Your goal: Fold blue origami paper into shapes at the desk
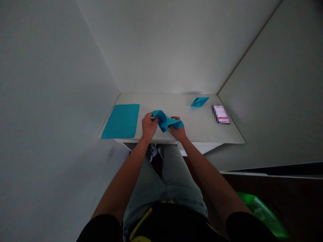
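Observation:
Between my two hands, above the front middle of the white table, is a blue sheet of paper [165,121], partly folded and creased with a raised, curving shape. My left hand [149,124] pinches its left end, thumb and fingers closed on the edge. On the other side, my right hand [178,131] grips the right part, with some fingers behind the paper and hidden by it. A folded blue paper piece [200,102] with pointed ends lies at the back right of the table, apart from both hands.
A stack or sheet of flat blue paper [121,121] lies on the left of the white table [202,132]. A phone [221,114] rests near the right edge. Walls enclose the table at the back and sides. A green plastic object [262,213] is low on the right.

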Action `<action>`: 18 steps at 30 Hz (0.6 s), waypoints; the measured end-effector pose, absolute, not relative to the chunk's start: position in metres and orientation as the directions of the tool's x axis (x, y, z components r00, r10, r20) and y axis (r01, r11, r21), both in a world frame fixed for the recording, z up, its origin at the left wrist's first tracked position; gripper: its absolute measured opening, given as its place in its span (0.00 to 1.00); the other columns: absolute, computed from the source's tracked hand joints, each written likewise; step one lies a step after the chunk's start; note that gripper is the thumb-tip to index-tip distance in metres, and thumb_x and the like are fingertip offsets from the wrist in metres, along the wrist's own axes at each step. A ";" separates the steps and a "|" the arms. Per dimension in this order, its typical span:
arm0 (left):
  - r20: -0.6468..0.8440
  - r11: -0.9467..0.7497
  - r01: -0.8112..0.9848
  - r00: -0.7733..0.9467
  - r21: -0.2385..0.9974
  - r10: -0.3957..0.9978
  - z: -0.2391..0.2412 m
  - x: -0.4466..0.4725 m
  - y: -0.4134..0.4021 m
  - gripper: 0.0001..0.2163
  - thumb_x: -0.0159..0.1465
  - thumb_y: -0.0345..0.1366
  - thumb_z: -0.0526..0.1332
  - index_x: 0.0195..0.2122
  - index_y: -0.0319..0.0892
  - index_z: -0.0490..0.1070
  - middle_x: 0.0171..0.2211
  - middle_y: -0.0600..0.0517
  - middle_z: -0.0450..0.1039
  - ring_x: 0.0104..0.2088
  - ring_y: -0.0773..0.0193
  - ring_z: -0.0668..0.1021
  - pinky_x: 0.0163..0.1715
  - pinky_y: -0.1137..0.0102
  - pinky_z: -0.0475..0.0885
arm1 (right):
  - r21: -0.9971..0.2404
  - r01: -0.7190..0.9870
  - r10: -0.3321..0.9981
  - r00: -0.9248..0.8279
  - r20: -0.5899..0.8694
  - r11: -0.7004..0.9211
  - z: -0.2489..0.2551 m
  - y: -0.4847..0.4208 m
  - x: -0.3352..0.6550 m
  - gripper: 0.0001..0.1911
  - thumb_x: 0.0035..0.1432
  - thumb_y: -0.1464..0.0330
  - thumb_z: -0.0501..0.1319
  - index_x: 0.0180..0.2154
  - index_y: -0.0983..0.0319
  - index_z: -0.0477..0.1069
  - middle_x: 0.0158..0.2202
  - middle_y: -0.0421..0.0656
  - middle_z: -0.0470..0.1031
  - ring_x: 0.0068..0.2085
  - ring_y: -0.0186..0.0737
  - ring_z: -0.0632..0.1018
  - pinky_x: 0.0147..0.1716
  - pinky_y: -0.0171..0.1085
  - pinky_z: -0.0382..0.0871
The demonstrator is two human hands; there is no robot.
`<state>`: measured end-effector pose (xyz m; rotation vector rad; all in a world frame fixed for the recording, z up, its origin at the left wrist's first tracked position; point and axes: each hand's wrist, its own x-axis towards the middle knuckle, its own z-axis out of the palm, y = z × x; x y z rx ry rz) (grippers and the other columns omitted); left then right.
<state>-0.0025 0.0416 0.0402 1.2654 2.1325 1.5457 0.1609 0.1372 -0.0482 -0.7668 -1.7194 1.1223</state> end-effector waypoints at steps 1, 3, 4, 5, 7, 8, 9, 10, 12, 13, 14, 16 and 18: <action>0.288 0.075 0.506 -0.599 0.859 0.747 0.042 -0.003 0.042 0.04 0.65 0.32 0.66 0.40 0.42 0.78 0.40 0.49 0.82 0.35 0.62 0.82 0.43 0.66 0.77 | -0.915 0.020 0.850 -0.380 0.366 0.403 -0.049 0.138 0.161 0.22 0.56 0.61 0.65 0.52 0.58 0.70 0.46 0.47 0.82 0.45 0.49 0.81 0.51 0.47 0.76; 0.247 0.080 0.476 -0.584 0.876 0.774 0.047 -0.005 0.043 0.10 0.60 0.28 0.66 0.43 0.42 0.79 0.43 0.49 0.83 0.35 0.62 0.82 0.43 0.66 0.78 | -0.904 0.029 0.851 -0.352 0.390 0.427 -0.049 0.138 0.161 0.20 0.57 0.62 0.63 0.50 0.58 0.71 0.47 0.48 0.82 0.47 0.50 0.81 0.52 0.48 0.75; 0.211 0.088 0.451 -0.572 0.888 0.793 0.049 -0.007 0.044 0.12 0.58 0.27 0.66 0.44 0.42 0.79 0.43 0.50 0.83 0.34 0.62 0.82 0.42 0.67 0.78 | -0.900 0.035 0.852 -0.338 0.399 0.435 -0.049 0.139 0.161 0.19 0.57 0.62 0.63 0.50 0.58 0.71 0.47 0.49 0.82 0.48 0.51 0.81 0.54 0.48 0.75; 0.171 0.099 0.422 -0.557 0.901 0.813 0.052 -0.009 0.046 0.14 0.57 0.26 0.66 0.45 0.41 0.79 0.43 0.50 0.83 0.33 0.62 0.82 0.41 0.67 0.78 | -0.898 0.043 0.855 -0.327 0.402 0.439 -0.049 0.140 0.161 0.18 0.57 0.62 0.62 0.49 0.58 0.72 0.47 0.49 0.82 0.49 0.52 0.80 0.54 0.49 0.75; 0.094 0.117 0.357 -0.523 0.927 0.847 0.057 -0.015 0.048 0.14 0.56 0.26 0.66 0.44 0.40 0.79 0.42 0.49 0.84 0.33 0.62 0.83 0.40 0.67 0.78 | -0.897 0.060 0.862 -0.310 0.401 0.438 -0.050 0.142 0.162 0.17 0.56 0.63 0.61 0.48 0.58 0.72 0.48 0.49 0.81 0.50 0.53 0.80 0.56 0.50 0.74; 0.065 0.121 0.324 -0.510 0.938 0.858 0.059 -0.018 0.048 0.13 0.56 0.26 0.65 0.43 0.40 0.79 0.41 0.49 0.84 0.33 0.61 0.83 0.40 0.67 0.78 | -0.896 0.066 0.864 -0.305 0.401 0.440 -0.050 0.143 0.162 0.18 0.55 0.64 0.60 0.48 0.58 0.72 0.48 0.49 0.81 0.51 0.53 0.79 0.57 0.51 0.73; 0.045 0.120 0.291 -0.503 0.949 0.863 0.061 -0.021 0.049 0.12 0.56 0.27 0.65 0.42 0.40 0.78 0.41 0.49 0.84 0.34 0.61 0.83 0.40 0.66 0.78 | -0.895 0.067 0.864 -0.300 0.404 0.441 -0.050 0.143 0.163 0.18 0.54 0.64 0.60 0.48 0.58 0.72 0.49 0.49 0.81 0.52 0.54 0.79 0.58 0.52 0.73; 0.032 0.118 0.262 -0.505 0.958 0.863 0.062 -0.024 0.049 0.11 0.57 0.27 0.64 0.41 0.40 0.78 0.41 0.48 0.84 0.35 0.60 0.84 0.40 0.66 0.78 | -0.895 0.063 0.865 -0.296 0.405 0.441 -0.050 0.144 0.163 0.19 0.53 0.65 0.60 0.48 0.58 0.72 0.49 0.48 0.81 0.52 0.53 0.79 0.58 0.52 0.72; 0.017 0.123 0.231 -0.525 0.965 0.851 0.063 -0.028 0.049 0.10 0.58 0.28 0.64 0.41 0.40 0.77 0.41 0.48 0.83 0.36 0.60 0.84 0.41 0.66 0.79 | -0.903 0.045 0.870 -0.292 0.398 0.428 -0.049 0.143 0.163 0.19 0.52 0.66 0.60 0.48 0.58 0.72 0.47 0.47 0.80 0.50 0.52 0.79 0.56 0.50 0.73; 0.008 0.139 0.230 -0.540 0.963 0.842 0.061 -0.028 0.049 0.10 0.59 0.29 0.64 0.42 0.41 0.77 0.41 0.48 0.83 0.36 0.60 0.84 0.41 0.66 0.79 | -0.911 0.031 0.875 -0.294 0.384 0.410 -0.048 0.142 0.163 0.19 0.53 0.66 0.60 0.48 0.58 0.72 0.45 0.46 0.80 0.47 0.50 0.79 0.53 0.49 0.74; -0.002 0.162 0.239 -0.554 0.957 0.832 0.059 -0.028 0.048 0.10 0.60 0.30 0.64 0.42 0.41 0.76 0.41 0.49 0.82 0.36 0.60 0.84 0.40 0.66 0.79 | -0.923 0.016 0.882 -0.301 0.363 0.385 -0.047 0.141 0.163 0.18 0.54 0.66 0.60 0.48 0.57 0.72 0.42 0.44 0.80 0.43 0.48 0.79 0.49 0.47 0.75; -0.008 0.219 0.294 -0.580 0.931 0.815 0.052 -0.025 0.047 0.09 0.61 0.32 0.64 0.44 0.42 0.74 0.41 0.49 0.82 0.35 0.60 0.84 0.39 0.66 0.78 | -0.945 -0.014 0.893 -0.324 0.312 0.326 -0.045 0.139 0.163 0.16 0.57 0.65 0.59 0.48 0.57 0.71 0.36 0.40 0.77 0.35 0.43 0.77 0.40 0.43 0.74; -0.002 0.281 0.379 -0.592 0.882 0.806 0.044 -0.020 0.045 0.09 0.63 0.36 0.65 0.44 0.43 0.73 0.41 0.48 0.81 0.37 0.58 0.84 0.40 0.65 0.77 | -0.960 -0.031 0.897 -0.349 0.270 0.277 -0.042 0.136 0.163 0.15 0.61 0.63 0.58 0.49 0.56 0.69 0.31 0.37 0.75 0.29 0.40 0.74 0.33 0.40 0.71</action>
